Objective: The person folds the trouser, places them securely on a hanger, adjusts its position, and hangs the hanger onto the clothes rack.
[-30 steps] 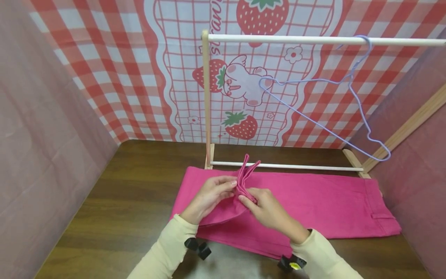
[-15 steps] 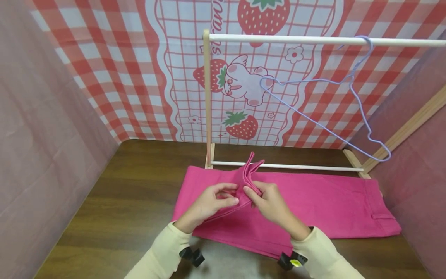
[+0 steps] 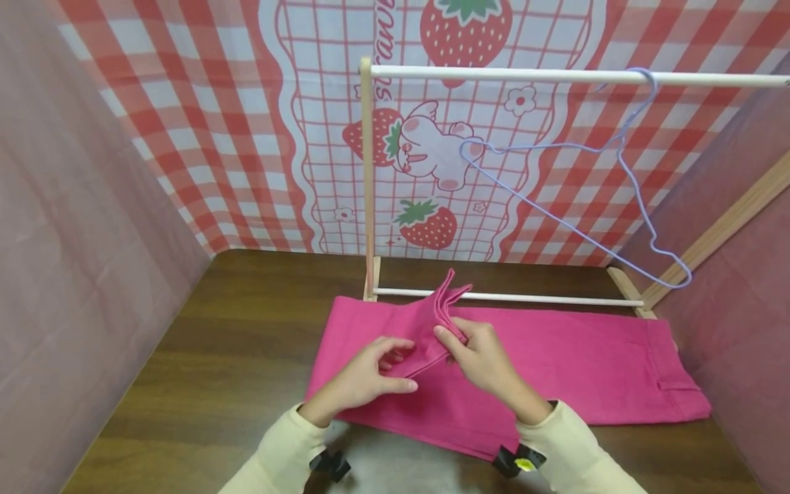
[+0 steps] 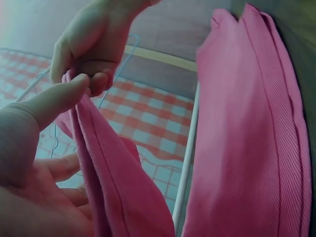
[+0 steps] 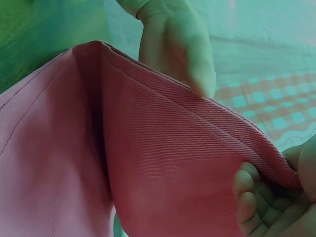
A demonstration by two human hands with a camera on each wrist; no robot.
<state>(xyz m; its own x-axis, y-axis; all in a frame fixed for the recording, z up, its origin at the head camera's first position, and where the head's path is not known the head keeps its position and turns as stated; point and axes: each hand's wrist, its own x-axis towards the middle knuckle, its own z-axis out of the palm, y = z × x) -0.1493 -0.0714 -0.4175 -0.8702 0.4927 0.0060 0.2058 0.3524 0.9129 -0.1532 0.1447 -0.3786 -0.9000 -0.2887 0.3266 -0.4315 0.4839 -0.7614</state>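
Observation:
Pink trousers (image 3: 574, 363) lie folded lengthwise, with the waistband at the right end. Their leg end (image 3: 441, 315) is lifted and doubled back over the middle. My right hand (image 3: 484, 357) pinches the lifted hem between thumb and fingers. To the left of it, my left hand (image 3: 364, 374) has its thumb and fingers spread around the lower edge of the raised cloth, without gripping it. In the left wrist view the left thumb (image 4: 59, 101) lies along the near side of the cloth edge, with the other fingers (image 4: 64, 168) behind.
Behind the trousers stands a wooden rack with a white top rail (image 3: 494, 73) and a white lower bar (image 3: 555, 300). A lilac wire hanger (image 3: 570, 145) hangs from the top rail. Brown tabletop (image 3: 185, 384) shows to the left. A strawberry-patterned cloth (image 3: 308, 137) covers the back.
My left hand has let go of the hem, moved down and left, and spread its fingers. The right hand, still pinching the hem, has shifted slightly right.

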